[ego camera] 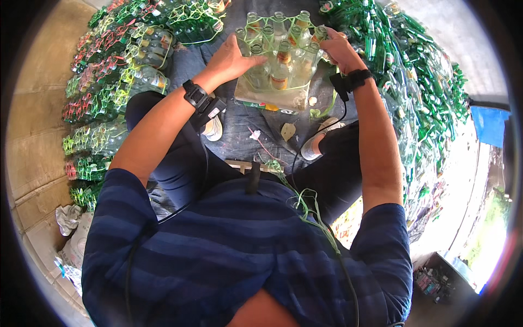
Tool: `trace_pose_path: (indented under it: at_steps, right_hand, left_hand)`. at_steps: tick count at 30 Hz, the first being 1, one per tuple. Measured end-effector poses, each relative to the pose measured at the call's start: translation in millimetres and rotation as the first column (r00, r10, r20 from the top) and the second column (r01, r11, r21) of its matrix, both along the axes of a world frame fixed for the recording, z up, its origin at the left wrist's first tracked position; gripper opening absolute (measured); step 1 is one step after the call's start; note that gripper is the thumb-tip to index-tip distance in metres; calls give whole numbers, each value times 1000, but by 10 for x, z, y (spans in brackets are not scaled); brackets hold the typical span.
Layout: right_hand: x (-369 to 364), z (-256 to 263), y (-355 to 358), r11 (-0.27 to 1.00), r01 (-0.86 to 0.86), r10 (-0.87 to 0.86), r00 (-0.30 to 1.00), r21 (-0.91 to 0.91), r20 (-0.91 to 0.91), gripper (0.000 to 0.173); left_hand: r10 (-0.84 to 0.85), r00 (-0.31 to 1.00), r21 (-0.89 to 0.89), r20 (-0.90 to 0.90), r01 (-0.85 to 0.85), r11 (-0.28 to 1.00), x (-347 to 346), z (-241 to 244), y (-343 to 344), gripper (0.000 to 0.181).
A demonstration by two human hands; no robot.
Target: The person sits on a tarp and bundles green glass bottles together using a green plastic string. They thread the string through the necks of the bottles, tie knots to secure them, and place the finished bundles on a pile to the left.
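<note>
A bundle of clear glass bottles [279, 76], several with orange labels, stands upright on a low flat-topped block [271, 98] between my feet. Light green plastic twine [286, 51] loops around the bottle necks and around the lower part of the bundle. My left hand [235, 61] grips the bundle's left side, thumb across the front bottles. At the right rear corner my right hand [341, 49] holds a bottle neck and the twine, its fingertips partly hidden. More green twine [310, 208] hangs over my shirt and lap.
Tied bundles of green and clear bottles [151, 77] are stacked along the left wall. A large heap of loose bottles [408, 90] rises on the right. Dark sheeting [245, 133] covers the floor, with twine scraps and a dry leaf [288, 131] on it. Cables run from both wrists.
</note>
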State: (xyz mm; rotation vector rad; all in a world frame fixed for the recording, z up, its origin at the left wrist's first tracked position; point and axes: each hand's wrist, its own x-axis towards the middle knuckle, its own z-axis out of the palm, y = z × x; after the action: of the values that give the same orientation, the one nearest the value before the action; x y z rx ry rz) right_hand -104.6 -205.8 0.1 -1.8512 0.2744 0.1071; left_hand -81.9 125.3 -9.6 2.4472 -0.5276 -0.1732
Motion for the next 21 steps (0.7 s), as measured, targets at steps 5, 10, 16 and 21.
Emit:
trace_pose_path:
  at_steps: [5,10,16,21]
  right_hand:
    - [71,-64,-153,997,-75,73,995,-20,-63,49]
    - [52,-6,-69,998,-38,43,995,55,-89,42]
    - [45,-29,-147,990,-62,70,995,126,-64,45]
    - [18,9,-15,1000,-13,14,999,17,-47,42]
  left_hand:
    - [63,987,-29,146,-59,998,-59,-170,-114,109]
    - [93,987,-29,131,-90,995,-6,-247,-218,103]
    - [125,978,-47,168,-119,992,34,-300,-262,92]
    - [137,976,-69,169,-127,989,242,-375,-242,90]
